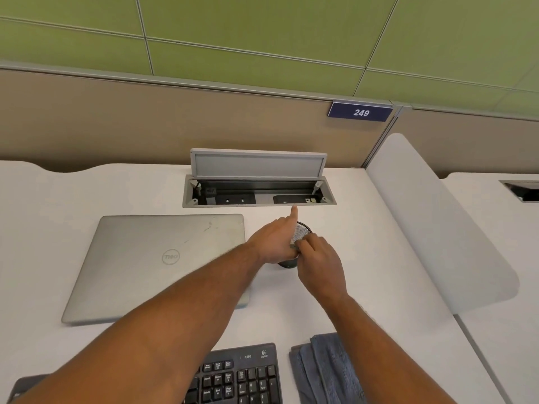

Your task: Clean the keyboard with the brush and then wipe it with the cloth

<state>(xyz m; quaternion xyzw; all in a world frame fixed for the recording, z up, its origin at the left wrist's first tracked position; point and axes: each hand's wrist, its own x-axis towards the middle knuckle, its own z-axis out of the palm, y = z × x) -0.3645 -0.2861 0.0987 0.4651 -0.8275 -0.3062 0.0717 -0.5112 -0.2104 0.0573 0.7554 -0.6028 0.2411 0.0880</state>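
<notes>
Lying nearest, at lower centre, were the keyboard (pixel 242 377) and folded cloth (pixel 323 371). Beyond, mid-frame, both hands met at a mesh cup (pixel 303 228): left hand (pixel 277 243) steadying, forefinger straight; right hand (pixel 318 260) pinching something small, seemingly the brush.

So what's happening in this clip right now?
A person has both hands at a black mesh cup behind the keyboard. The left hand is on the cup, index finger pointing out; the right hand pinches something small at its rim, too hidden to name. The folded cloth lies untouched beside the keyboard.
</notes>
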